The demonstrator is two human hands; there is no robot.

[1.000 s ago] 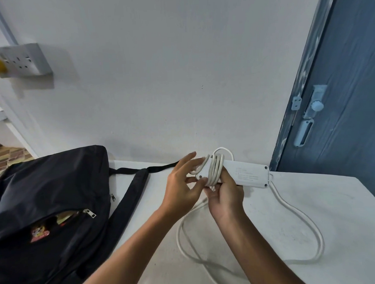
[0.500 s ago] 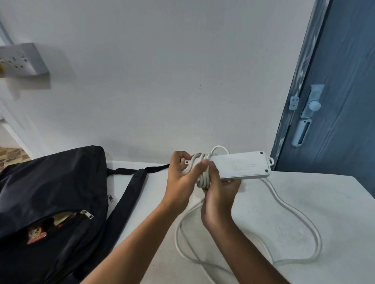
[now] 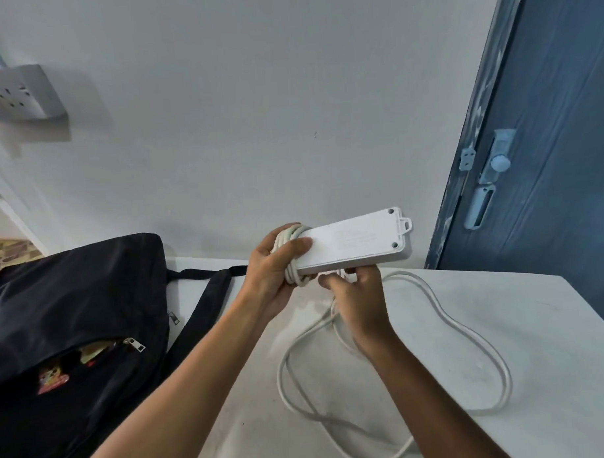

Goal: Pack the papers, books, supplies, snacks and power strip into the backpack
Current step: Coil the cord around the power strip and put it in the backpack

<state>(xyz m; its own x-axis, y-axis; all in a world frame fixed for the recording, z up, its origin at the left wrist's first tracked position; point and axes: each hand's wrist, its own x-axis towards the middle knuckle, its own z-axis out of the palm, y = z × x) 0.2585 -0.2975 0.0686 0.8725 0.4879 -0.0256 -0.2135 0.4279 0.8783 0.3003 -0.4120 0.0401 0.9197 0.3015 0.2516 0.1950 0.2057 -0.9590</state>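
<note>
The white power strip is held above the table, underside up, tilted with its right end higher, several turns of its white cord wound round its left end and the rest looping loose on the table. The black backpack lies at the left, its zip partly open, showing colourful packets inside.

strip white, cord white, table white with grey smudges. backpack black, silver zip pull, red/yellow cartoon print showing in the pocket. wall pale grey-white, socket white, door dark blue, latch light blue.
</note>
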